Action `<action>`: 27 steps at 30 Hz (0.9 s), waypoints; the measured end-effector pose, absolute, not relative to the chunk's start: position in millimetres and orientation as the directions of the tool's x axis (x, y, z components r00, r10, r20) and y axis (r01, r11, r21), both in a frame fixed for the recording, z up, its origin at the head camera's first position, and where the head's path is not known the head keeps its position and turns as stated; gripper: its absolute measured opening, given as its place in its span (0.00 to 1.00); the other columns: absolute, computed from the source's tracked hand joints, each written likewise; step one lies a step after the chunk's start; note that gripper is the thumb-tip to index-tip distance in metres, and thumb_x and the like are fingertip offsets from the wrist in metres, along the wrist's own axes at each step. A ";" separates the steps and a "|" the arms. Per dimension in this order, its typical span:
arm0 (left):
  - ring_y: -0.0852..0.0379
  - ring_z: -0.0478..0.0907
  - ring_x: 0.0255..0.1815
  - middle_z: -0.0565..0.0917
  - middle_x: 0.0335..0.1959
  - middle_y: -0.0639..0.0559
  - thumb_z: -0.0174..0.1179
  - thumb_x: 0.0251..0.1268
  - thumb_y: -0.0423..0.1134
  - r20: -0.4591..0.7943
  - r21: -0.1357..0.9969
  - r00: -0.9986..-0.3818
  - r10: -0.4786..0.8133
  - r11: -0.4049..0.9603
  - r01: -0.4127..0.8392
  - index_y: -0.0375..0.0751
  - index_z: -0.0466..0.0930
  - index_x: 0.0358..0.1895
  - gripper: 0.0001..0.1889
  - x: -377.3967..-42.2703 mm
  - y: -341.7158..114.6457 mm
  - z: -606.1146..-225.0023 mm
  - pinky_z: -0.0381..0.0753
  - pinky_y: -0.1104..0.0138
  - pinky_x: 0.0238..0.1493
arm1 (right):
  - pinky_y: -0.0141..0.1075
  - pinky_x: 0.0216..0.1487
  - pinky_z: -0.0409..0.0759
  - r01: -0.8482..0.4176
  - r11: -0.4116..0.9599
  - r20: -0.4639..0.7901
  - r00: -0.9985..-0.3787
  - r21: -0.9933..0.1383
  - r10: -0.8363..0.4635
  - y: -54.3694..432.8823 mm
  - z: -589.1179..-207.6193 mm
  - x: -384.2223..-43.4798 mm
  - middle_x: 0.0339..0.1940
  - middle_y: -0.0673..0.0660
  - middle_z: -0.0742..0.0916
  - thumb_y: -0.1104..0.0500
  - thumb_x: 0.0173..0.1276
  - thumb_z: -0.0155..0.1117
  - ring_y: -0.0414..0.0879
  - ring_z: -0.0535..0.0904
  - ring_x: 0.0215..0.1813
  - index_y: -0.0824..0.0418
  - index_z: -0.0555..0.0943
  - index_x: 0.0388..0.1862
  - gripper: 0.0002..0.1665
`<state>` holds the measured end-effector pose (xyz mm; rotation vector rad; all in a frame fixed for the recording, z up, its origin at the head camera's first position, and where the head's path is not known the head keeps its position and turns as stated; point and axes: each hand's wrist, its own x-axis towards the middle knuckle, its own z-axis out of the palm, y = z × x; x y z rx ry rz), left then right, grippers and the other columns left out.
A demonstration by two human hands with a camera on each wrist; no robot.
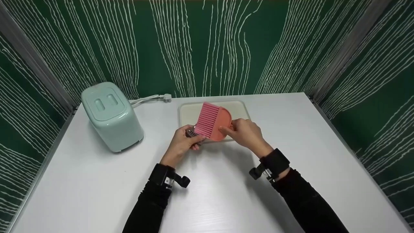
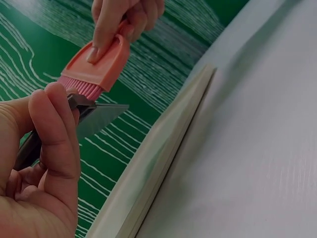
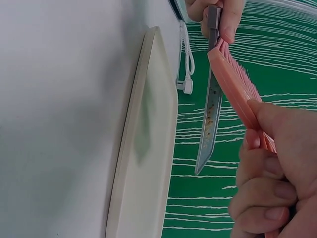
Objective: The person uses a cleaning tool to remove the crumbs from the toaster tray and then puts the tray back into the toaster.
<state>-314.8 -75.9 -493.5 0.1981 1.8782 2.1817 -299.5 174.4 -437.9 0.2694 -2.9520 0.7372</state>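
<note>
My right hand (image 1: pixel 247 132) grips a small hand brush (image 1: pixel 223 124) with an orange body and pink bristles, the thumb lying on the body. With my left hand (image 1: pixel 181 142) I hold a knife-like tool (image 3: pixel 210 119) that has a dark grey handle and a long flat blade with a slanted tip. Brownish specks lie on the blade in the right wrist view. The bristles (image 2: pixel 81 87) are against or very near the tool close to my left fingers; exact contact cannot be told. In the head view the brush hides most of the blade.
Below and behind the hands, a cream tray (image 1: pixel 237 106) lies on the white table (image 1: pixel 106 191). A mint-green toaster (image 1: pixel 116 126) stands at the left, its white cord and plug (image 1: pixel 166 97) by the back wall. Green walls (image 1: pixel 207 48) with white lines enclose the table.
</note>
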 end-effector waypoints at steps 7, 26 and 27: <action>0.65 0.76 0.13 0.85 0.27 0.50 0.70 0.72 0.30 -0.020 0.995 -0.973 0.231 -0.088 -0.042 0.32 0.80 0.52 0.12 -317.4 -75.3 -494.5 0.78 0.74 0.17 | 0.35 0.22 0.59 -0.181 0.869 0.146 -0.981 -0.461 -0.127 172.2 -440.0 -303.9 0.14 0.44 0.70 0.35 0.76 0.67 0.40 0.65 0.21 0.50 0.73 0.18 0.32; 0.65 0.71 0.11 0.81 0.21 0.55 0.65 0.78 0.36 0.038 0.999 -0.990 0.134 -0.039 0.033 0.31 0.77 0.62 0.17 -316.8 -75.3 -494.5 0.71 0.74 0.14 | 0.37 0.23 0.57 -0.153 0.892 0.202 -0.977 -0.426 -0.071 176.7 -447.4 -311.3 0.13 0.45 0.68 0.35 0.78 0.65 0.42 0.64 0.22 0.50 0.69 0.17 0.34; 0.65 0.71 0.11 0.81 0.22 0.54 0.65 0.78 0.36 0.038 0.999 -0.991 0.131 -0.035 0.034 0.31 0.77 0.63 0.18 -316.5 -75.4 -494.1 0.71 0.74 0.14 | 0.37 0.23 0.57 -0.152 0.893 0.206 -0.976 -0.425 -0.068 177.4 -447.9 -311.7 0.13 0.45 0.69 0.35 0.78 0.65 0.42 0.64 0.22 0.51 0.70 0.17 0.34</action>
